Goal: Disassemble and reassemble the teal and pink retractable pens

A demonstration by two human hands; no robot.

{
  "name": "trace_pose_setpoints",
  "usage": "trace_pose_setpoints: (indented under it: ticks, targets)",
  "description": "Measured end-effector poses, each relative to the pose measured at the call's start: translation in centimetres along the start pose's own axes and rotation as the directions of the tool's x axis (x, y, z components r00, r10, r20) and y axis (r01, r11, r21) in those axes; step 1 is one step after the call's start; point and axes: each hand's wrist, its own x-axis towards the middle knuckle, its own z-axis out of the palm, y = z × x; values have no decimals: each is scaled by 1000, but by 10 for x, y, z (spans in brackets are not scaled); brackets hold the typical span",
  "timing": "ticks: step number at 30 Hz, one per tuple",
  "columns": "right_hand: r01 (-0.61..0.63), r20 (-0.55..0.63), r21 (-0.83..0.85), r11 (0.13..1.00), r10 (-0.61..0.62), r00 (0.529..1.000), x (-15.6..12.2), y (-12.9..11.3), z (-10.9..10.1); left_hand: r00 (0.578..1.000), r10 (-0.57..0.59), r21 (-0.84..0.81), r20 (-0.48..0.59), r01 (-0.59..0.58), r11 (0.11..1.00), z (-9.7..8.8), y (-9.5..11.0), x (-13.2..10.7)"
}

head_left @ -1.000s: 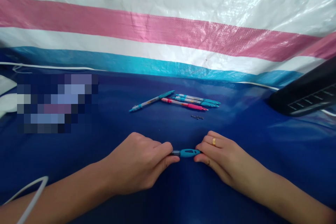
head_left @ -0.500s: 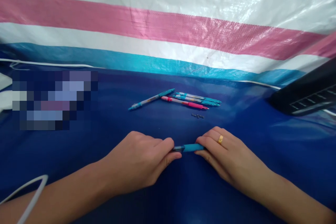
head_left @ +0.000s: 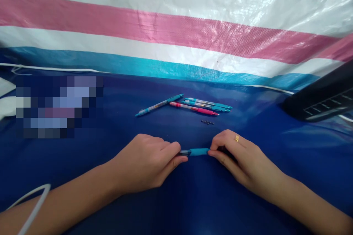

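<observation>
A pen with a light-blue grip (head_left: 199,151) is held level between my two hands, above the blue tabletop. My left hand (head_left: 157,161) is closed round its clear barrel, and most of that barrel is hidden in the fist. At the other end, my right hand (head_left: 239,158), with a gold ring on one finger, pinches the pen's tip end between thumb and fingertips. Beyond the hands lie a blue pen (head_left: 159,105), a red pen (head_left: 194,108) and a pair of blue pens (head_left: 208,103) side by side. Several tiny dark pieces (head_left: 207,122) lie just nearer than the red pen.
A striped plastic sheet (head_left: 165,25) rises behind the blue table surface (head_left: 124,125). On the right stands a black object (head_left: 317,99). A blurred-out patch (head_left: 63,106) covers something at left. A white cable (head_left: 38,198) loops over my left forearm.
My right hand has shifted slightly outward along the pen to its very tip, with its fingers more bent. My left hand keeps its grip, and both hands are a little higher in view.
</observation>
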Motion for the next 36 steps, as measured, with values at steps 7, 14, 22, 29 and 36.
trace_pose_setpoints:
  ticks: [7,14,22,29,36]
  targets:
    - [24,91,-53,998,-19,996,3,2,-1,1000,7,-44,-14,-8,999,0,-2,-1]
    - [64,76,-10,998,-63,995,0,6,2,999,29,-14,33,-28,1000,1,-2,-2]
    - [3,109,-35,999,1,994,1,2,-1,999,-7,-46,51,9,999,1,-3,0]
    - [16,82,-31,999,-14,997,2,2,2,999,-7,-46,53,9,999,2,-3,-1]
    - [11,82,17,1000,-12,997,0,5,3,999,-11,-31,53,12,999,2,-3,0]
